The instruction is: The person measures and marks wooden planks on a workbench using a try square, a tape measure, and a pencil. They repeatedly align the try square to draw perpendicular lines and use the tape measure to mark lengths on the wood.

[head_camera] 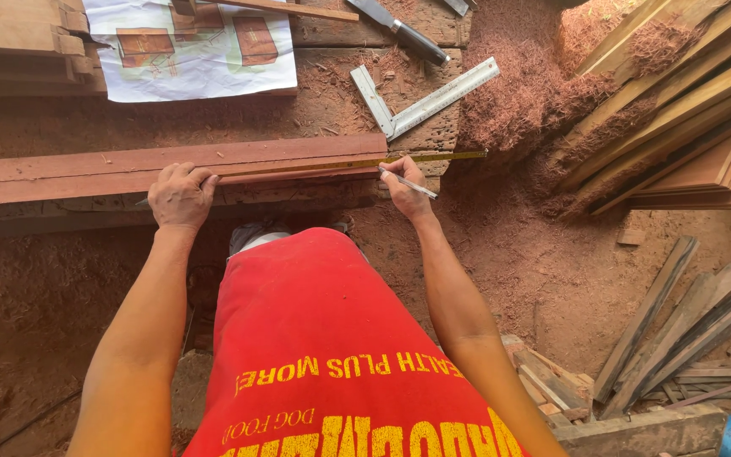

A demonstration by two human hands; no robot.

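We see the reddish plank (pixel 129 165) lying across the middle of the frame, its long axis running left to right, with a thin yellowish ruler (pixel 340 163) laid along its near edge and reaching past the plank's right end. Our left hand (pixel 181 196) sits closed over the plank's near edge, fingers curled, pinning the ruler's left part. Our right hand (pixel 405 190) pinches a pencil (pixel 408 183), its tip meeting the plank's right end, so this hand is the nearer to that end. Beyond the plank, a metal try square (pixel 420 106) lies on the table (pixel 323 93), near but apart. A paper drawing (pixel 192 46) sits upper left; sawdust (pixel 509 93) heaps at upper right beside stacked boards (pixel 678 118). Nothing blocks either hand.
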